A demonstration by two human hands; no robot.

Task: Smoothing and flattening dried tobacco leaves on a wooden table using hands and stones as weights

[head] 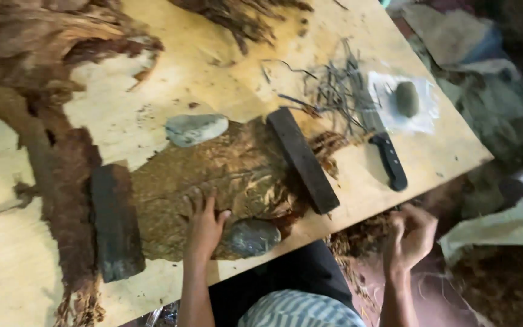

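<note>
L hand point(204, 224) flat on leaf point(213, 175); R hand point(411, 235) off table edge point(358, 212).

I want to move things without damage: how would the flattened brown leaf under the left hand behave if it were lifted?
The brown leaf looks thin and floppy, so it would probably sag. Its ragged edges suggest it tears easily. Two stones and two dark blocks pin it, under the left hand, hinting it curls.
</note>
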